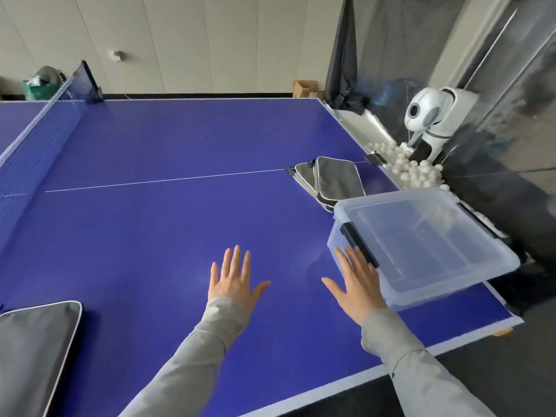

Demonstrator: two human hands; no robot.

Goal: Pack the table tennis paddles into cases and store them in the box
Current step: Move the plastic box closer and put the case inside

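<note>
A clear plastic storage box [445,275] with its lid on and black latches stands at the table's right corner. Behind it lie two grey zipped paddle cases [334,179], overlapping each other. A third grey case [36,350] lies at the lower left edge. My left hand [233,279] hovers flat over the blue table with fingers spread and holds nothing. My right hand [356,281] is also flat and spread, its fingertips at the box's near latch [358,243]. No bare paddle is in view.
The blue table [165,145] has its net [39,127] at the far left. A white ball-feeding robot [430,121] and a tray of white balls [415,173] stand off the right end. A cardboard box [307,88] sits by the wall.
</note>
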